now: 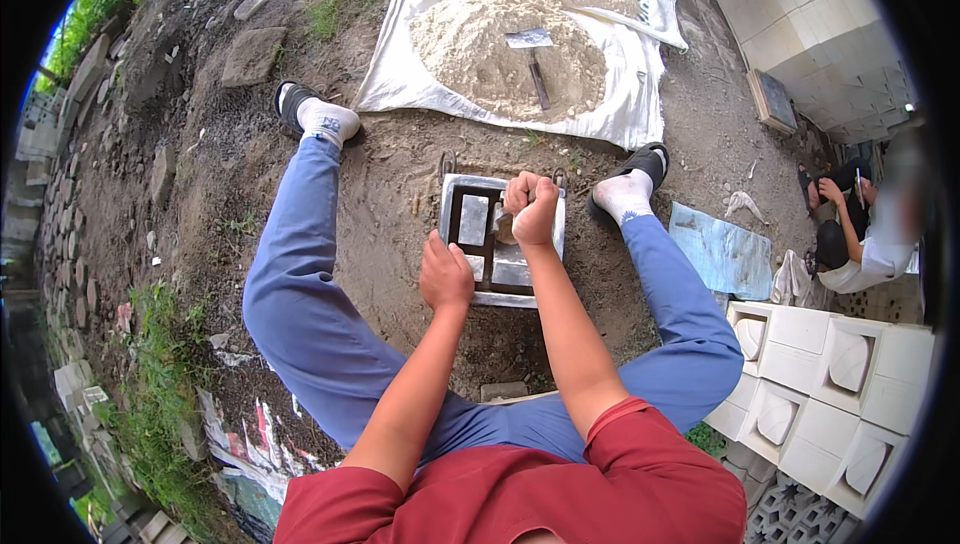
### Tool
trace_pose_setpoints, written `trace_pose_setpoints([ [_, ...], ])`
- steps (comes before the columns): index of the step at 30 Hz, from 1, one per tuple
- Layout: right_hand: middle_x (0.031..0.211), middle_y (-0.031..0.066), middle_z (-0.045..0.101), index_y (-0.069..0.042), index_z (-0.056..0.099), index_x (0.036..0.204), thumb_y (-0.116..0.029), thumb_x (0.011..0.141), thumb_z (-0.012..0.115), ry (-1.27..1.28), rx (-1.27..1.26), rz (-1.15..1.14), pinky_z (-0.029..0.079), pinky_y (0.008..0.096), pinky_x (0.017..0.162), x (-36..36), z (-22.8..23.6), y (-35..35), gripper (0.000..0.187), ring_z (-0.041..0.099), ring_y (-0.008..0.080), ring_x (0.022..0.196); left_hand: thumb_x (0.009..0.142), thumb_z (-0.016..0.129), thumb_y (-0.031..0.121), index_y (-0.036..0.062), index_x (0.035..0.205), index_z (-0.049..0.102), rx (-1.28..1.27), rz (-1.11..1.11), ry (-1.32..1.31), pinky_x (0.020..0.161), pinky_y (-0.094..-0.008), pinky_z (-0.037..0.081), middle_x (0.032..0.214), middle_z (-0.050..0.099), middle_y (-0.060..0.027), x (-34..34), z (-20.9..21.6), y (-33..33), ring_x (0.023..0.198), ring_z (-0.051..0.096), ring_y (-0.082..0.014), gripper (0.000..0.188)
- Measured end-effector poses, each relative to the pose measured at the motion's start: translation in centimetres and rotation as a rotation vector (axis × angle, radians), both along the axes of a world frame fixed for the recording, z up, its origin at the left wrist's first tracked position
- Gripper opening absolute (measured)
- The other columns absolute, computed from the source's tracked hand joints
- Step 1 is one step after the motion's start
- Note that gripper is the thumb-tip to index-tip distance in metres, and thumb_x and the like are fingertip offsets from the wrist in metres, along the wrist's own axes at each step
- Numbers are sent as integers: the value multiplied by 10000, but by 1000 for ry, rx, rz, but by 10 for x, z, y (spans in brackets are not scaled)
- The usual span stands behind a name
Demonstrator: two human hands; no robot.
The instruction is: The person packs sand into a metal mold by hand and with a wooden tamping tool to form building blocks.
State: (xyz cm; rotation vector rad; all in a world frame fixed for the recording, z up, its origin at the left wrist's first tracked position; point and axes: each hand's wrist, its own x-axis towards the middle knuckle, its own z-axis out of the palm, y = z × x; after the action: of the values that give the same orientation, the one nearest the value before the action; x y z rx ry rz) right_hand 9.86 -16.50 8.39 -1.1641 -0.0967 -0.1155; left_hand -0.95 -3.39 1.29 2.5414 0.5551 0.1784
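A silvery metal mould (516, 299) with dark slots and raised plates lies on the dirt between my feet. My right hand (532, 209) is closed in a fist over its upper right part. A brownish lump or tool end (506, 231) shows beside that fist; what the fingers grip is mostly hidden. At the mould's lower left edge is my left hand (446, 272), its fingers curled and its back toward me. Whatever it may hold is out of sight.
Ahead, a trowel (537, 69) lies on a sandy heap (450, 39) on a white sack sheet (390, 79). A second heap is behind it. A blue board (722, 249) and stacked pale blocks (800, 349) stand at right, near another person (875, 244) sitting.
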Motion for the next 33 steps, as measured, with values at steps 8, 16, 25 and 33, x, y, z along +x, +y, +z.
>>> trace_pose_setpoints([
  [8, 546, -11, 274, -114, 306, 628, -641, 1037, 344, -63, 2, 5, 174, 330, 488, 0, 114, -5, 668, 233, 127, 501, 971, 524, 261, 52, 1414, 472, 1, -17, -16, 828, -544, 541, 1237, 628, -196, 0, -1, 3, 1020, 662, -418, 492],
  [16, 581, -26, 318, -81, 358, 627, -576, 1065, 350, -61, -177, 32, 213, 305, 493, 0, 2, 8, 661, 299, 90, 526, 970, 512, 245, 50, 1408, 465, -2, -23, -53, 838, -556, 537, 1253, 619, -204, -2, 5, 3, 1038, 656, -431, 482],
  [25, 587, -5, 329, -80, 336, 639, -653, 1032, 372, -109, -107, 43, 206, 302, 507, 0, 76, 0, 695, 264, 115, 519, 969, 498, 245, 40, 1395, 469, -15, -14, -28, 836, -568, 533, 1245, 622, -211, -1, -2, 2, 1037, 652, -441, 474],
  [33, 580, -9, 306, -58, 337, 623, -616, 1033, 347, -135, -344, -5, 216, 311, 512, -12, 59, 8, 692, 303, 116, 526, 952, 495, 239, 36, 1384, 486, -36, -30, -8, 835, -574, 528, 1233, 625, -210, 1, 7, -3, 1023, 647, -445, 477],
])
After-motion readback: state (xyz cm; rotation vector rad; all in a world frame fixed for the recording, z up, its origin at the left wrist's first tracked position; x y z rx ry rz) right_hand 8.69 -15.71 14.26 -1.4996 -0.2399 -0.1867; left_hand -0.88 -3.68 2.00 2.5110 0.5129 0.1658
